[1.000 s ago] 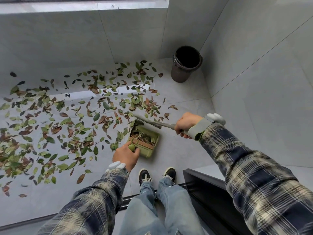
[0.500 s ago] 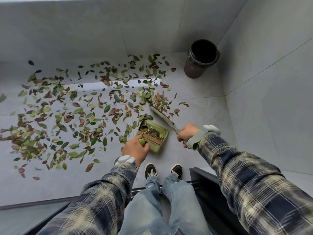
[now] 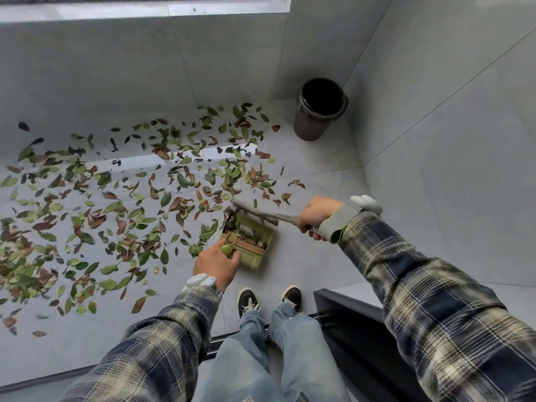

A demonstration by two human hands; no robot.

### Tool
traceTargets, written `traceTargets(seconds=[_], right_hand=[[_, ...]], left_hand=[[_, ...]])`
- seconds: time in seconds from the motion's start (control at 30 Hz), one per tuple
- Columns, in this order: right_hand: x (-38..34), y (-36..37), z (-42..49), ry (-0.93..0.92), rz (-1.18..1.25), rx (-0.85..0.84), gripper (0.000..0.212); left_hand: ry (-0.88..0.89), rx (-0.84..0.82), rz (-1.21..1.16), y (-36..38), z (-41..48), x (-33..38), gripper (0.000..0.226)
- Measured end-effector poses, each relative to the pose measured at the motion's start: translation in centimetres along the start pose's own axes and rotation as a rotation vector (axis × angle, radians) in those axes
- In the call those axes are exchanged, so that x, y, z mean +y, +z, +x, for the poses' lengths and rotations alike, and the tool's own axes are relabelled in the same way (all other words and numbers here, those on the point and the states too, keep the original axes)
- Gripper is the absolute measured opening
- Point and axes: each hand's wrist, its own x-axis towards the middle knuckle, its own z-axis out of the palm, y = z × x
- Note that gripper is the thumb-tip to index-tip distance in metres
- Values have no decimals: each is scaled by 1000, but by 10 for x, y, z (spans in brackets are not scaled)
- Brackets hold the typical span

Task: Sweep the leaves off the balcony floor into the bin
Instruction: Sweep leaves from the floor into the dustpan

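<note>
My left hand [image 3: 216,261] reaches down from a plaid sleeve, knuckles up, fingers curled tight round the knobbed handle at the near end of the green dustpan [image 3: 258,250]. The pan sits low on the grey tiled floor [image 3: 304,175] with its mouth turned away from me. My right hand [image 3: 317,214] is to the right of the dustpan, closed in a fist round the grey handle of a hand brush [image 3: 255,213]. The brush runs leftward from that fist and lies slanted across the far edge of the dustpan, its tip among the nearest leaves. A few leaves already lie inside the dustpan, against its row of brown comb teeth. The rest of the leaves [image 3: 116,213], green and brown, are spread over the floor left of the dustpan and beyond it, the closest ones touching its mouth and left side. The dark brown bin [image 3: 320,108] stands upright and open-topped in the corner, beyond the dustpan to the right and well apart from it. Mostly bare tile and a thin scatter of leaves lie between them. My black and white shoes [image 3: 248,300] stand just on the near side of the dustpan, below my jeans. A dark door frame [image 3: 348,314] runs along the near right of the dustpan. Each wrist wears a white band.
</note>
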Motion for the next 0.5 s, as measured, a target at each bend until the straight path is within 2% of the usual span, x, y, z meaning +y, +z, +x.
traceTargets(seconds=[0.07, 0.13, 0.27, 0.5], right_hand=[[0, -1, 4, -5, -9, 31, 9], [-2, 0, 6, -15, -28, 66, 18], [-5, 14, 17, -18, -71, 113, 22], [-3, 47, 26, 15, -223, -11, 27]], left_hand=[[3, 5, 3, 0, -1, 1, 31], [3, 11, 5, 1, -1, 1, 31], [-14, 1, -11, 1, 0, 1, 34], [-17, -1, -16, 2, 2, -1, 40]])
